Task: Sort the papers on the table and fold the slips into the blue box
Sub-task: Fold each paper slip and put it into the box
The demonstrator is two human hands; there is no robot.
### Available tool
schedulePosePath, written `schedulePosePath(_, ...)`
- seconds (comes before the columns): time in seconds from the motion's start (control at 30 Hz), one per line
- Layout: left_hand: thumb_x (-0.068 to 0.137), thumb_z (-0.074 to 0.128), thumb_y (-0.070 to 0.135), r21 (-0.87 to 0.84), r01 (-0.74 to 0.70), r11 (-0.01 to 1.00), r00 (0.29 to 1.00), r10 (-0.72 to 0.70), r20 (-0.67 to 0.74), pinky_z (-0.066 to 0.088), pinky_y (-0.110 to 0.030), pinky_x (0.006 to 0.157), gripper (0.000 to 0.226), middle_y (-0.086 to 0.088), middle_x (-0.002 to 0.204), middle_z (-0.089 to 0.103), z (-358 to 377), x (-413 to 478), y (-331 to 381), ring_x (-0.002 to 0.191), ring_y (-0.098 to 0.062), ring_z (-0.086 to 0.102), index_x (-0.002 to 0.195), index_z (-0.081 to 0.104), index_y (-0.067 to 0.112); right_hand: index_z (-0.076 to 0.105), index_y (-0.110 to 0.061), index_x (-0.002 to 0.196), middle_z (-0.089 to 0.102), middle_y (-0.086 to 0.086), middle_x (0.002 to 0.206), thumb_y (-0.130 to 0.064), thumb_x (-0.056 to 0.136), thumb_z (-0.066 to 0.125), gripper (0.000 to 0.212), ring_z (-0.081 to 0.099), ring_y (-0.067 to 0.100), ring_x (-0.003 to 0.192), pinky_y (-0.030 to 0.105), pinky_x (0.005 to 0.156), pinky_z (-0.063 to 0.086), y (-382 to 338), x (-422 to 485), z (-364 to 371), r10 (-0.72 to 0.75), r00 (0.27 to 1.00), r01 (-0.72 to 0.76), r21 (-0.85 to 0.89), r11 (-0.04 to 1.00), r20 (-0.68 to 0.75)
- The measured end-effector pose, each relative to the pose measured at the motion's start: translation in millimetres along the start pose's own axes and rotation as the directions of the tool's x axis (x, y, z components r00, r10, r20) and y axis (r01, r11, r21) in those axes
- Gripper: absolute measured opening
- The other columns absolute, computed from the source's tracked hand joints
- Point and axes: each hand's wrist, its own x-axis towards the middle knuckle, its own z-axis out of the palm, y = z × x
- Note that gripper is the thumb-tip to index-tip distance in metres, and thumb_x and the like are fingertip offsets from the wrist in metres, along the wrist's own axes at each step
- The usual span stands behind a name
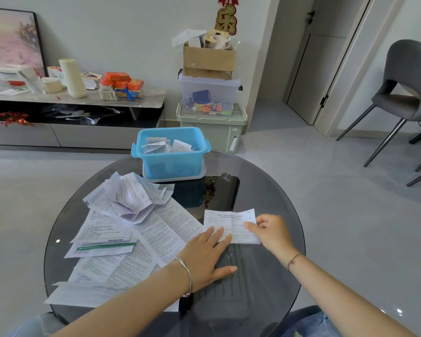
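On the near right part of the round glass table (pixel 272 190) lies a white printed slip (pixel 231 224), flat on the glass, with both hands on it. The left hand (pixel 209 254) lies flat with its fingers straight and close together; the fingertips press the slip's lower left corner and the thumb is spread out to the side on the bare glass. The right hand (pixel 270 232) pinches the slip's right edge, its thumb on top of the paper and its other fingers curled in beside the edge. A silver bangle (pixel 186 276) sits on the left wrist and a thin cord bracelet (pixel 293 260) on the right. Just left of the slip, a pile of papers (pixel 141 239) covers the left half of the table, long printed sheets overlapping one another, with a crumpled sheet (pixel 136 195) on top at the far end. At the far edge of the table stands the blue box (pixel 170 161), open, resting on a clear lid (pixel 201 174), with several folded slips (pixel 165 145) inside it. Behind the table, on the floor by the wall, a green bin (pixel 216 132) carries a clear bin (pixel 209 96) and a cardboard box (pixel 208 60). A grey chair (pixel 406 91) stands at the right.
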Motion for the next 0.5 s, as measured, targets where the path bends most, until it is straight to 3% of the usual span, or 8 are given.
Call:
schedulePosePath(0.1, 0.094, 0.022, 0.064, 0.001, 0.004, 1.0, 1.0, -0.004, -0.002, 0.0, -0.033, 0.119, 0.074, 0.0, 0.161, -0.008, 0.8, 0.5, 1.1, 0.148, -0.02, -0.008, 0.153, -0.003, 0.025, 0.06, -0.01, 0.065, 0.066, 0.009, 0.065, -0.027, 0.083, 0.071, 0.027, 0.052, 0.018, 0.056, 0.025, 0.053, 0.038, 1.7, 2.5, 0.5, -0.002, 1.0, 0.001, -0.032, 0.999, -0.031)
schedulePosePath(0.4, 0.094, 0.021, 0.064, 0.028, 0.02, 0.999, 1.0, -0.02, 0.016, 0.002, -0.036, 0.119, 0.076, -0.003, 0.161, -0.008, -4.2, -1.0, 4.9, 0.148, -0.023, -0.007, 0.153, -0.002, 0.023, 0.052, -0.016, 0.062, 0.054, -0.001, 0.058, -0.022, 0.083, 0.071, 0.029, 0.048, 0.018, 0.055, 0.024, 0.052, 0.037, -5.0, 4.8, 2.2, 0.0, 0.999, -0.004, -0.095, 0.995, -0.045)
schedulePosePath(0.5, 0.095, 0.019, 0.064, 0.036, 0.024, 0.999, 1.0, -0.025, 0.016, 0.002, -0.036, 0.119, 0.074, -0.002, 0.161, -0.008, -4.6, -1.1, 6.0, 0.148, -0.023, -0.007, 0.153, -0.002, 0.023, 0.053, -0.017, 0.074, 0.06, -0.001, 0.069, -0.024, 0.085, 0.068, 0.02, 0.054, 0.018, 0.063, 0.024, 0.052, 0.039, -10.6, -1.3, -2.5, -0.067, 0.995, 0.055, -0.16, 0.986, -0.075)
